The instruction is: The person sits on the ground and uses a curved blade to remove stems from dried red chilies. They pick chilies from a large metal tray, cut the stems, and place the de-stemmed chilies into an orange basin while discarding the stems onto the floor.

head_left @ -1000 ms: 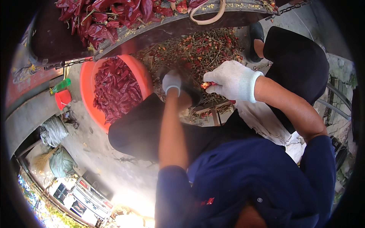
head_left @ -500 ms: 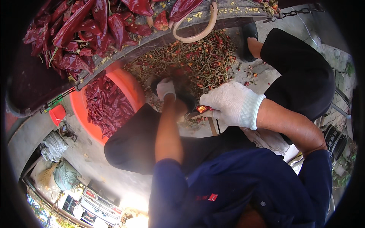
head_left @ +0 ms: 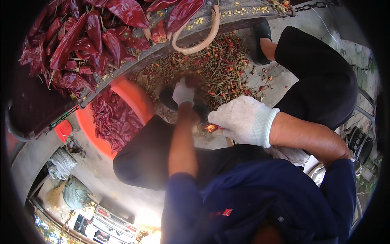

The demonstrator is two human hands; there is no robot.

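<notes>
My right hand, in a white knitted glove, is closed on the stem end of a dried red chilli pepper, whose torn orange-yellow end sticks out at the fingertips. Further left, my gloved left hand is closed above the floor, past my knee. A dark red chilli, smeared by motion, shows at its fingers. Below lies a wide litter of chilli stems and caps. Left of my leg stands an orange tub holding many dried red chillies.
A raised tray heaped with whole dried chillies crosses the upper left, with a pale curved handle and chains. A small red container, bags and a dark cylindrical object lie around me.
The right hand has shifted slightly left and down, still gripping the chilli's stem end. My left hand has moved a little right and up. The view has shifted slightly.
</notes>
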